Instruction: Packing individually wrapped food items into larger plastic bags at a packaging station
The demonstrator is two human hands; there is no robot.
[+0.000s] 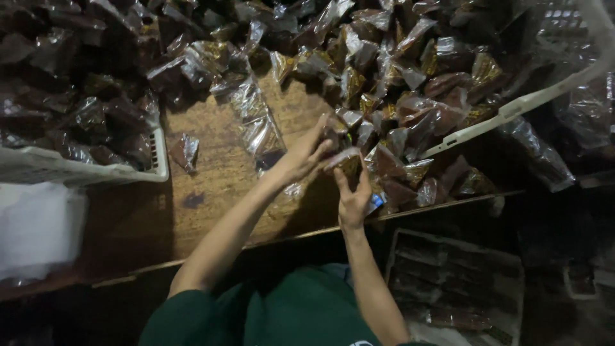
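**One clear packet held between two hands above a crowded wooden table**

A small clear-plastic packet with dark brown contents (346, 161) is held above the near edge of the worn wooden table (211, 186). It is pinched from below by the fingers of the right hand (352, 198), while the left hand (306, 157) is stretched over it from the left, fingers extended and touching its upper end. Whether the left hand is actually gripping the packet cannot be told; the frame is soft there.

The risks, as judged from this view: the film looks slick, so the packet could slip from so light a pinch and drop onto the table edge or past it to the shallow tray on the floor (455, 288). The loose heap of similar brown packets (410, 115) lies just beside the hands and close to the edge, so a sweep of the wrist could push some off.

One packet is in hand, and one lies alone on the bare wood (184, 151). Two white plastic baskets are seen: one full at the left (77, 172), one tipped at the right (532, 99). The heaped packets are far too many and too overlapped to be counted.
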